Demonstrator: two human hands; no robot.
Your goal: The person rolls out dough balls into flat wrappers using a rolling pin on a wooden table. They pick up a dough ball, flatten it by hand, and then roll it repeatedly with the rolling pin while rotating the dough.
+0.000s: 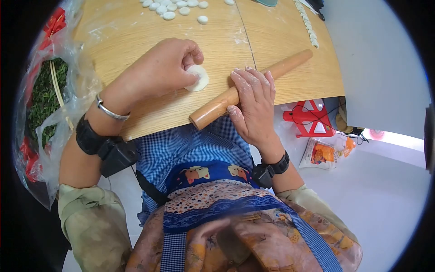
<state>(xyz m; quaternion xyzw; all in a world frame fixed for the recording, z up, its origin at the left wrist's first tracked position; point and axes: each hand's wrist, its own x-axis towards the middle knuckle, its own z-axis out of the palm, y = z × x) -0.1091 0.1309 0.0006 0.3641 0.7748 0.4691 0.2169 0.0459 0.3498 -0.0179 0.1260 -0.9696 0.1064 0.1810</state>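
A flat round dough wrapper (202, 78) lies on the wooden table near its front edge. My left hand (163, 65) has its fingers curled and its thumb on the wrapper, pinching its left side. A wooden rolling pin (290, 64) lies slantwise to the right of the wrapper, its near end at the table's edge. My right hand (253, 104) grips the pin's middle, with floury fingers over the far side and the thumb on the near side.
Several small dough pieces (168, 15) sit at the back of the table (217, 41). An overlapping row of white dough pieces (309, 28) runs along the right side. At left is a plastic bag of chopped greens (38, 102) with chopsticks (58, 86). Below right stands a red stool (312, 119).
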